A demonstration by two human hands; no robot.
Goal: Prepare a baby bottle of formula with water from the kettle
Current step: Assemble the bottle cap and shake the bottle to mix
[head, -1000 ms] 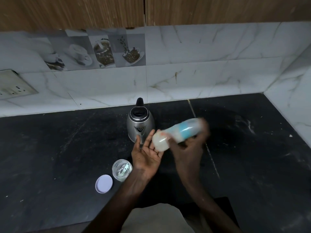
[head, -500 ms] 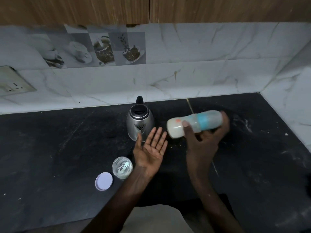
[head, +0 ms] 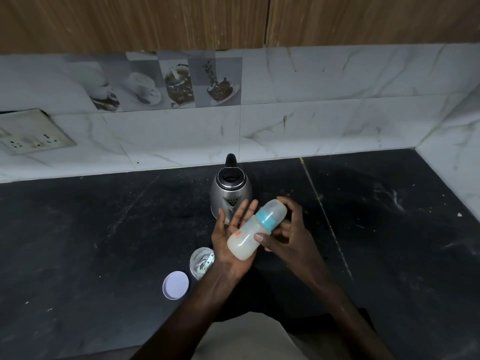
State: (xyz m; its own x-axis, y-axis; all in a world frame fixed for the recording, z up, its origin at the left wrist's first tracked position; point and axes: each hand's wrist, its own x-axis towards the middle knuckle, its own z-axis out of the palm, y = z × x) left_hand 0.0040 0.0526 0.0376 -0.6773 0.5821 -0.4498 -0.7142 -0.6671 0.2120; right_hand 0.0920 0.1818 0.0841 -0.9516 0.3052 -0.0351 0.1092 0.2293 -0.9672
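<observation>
two bare forearms reach out over the dark stone bench (head: pixel 104 242). nearest on its surface: a round white lid (head: pixel 175 281) lying flat, and just beyond it a small clear jar (head: pixel 201 261), open, partly hidden by the left wrist. left hand (head: pixel 231 242) palm up, fingers (head: pixel 246 211) spread flat and released, gripping nothing. baby bottle (head: pixel 255 229) lies tilted across that palm, base toward the wrist, capped end pointing up and right; milky liquid in the lower part, blue collar below a cloudy cap. right hand (head: pixel 288 235) has its fingers clenched around the bottle's middle, thumb on the near side. behind the hands, a steel kettle (head: pixel 230 196) with black lid stands upright on the bench, near the marble-tiled wall (head: pixel 337 113). switch plate (head: pixel 28 133) at far left; wooden cabinets (head: pixel 233 19) above.
</observation>
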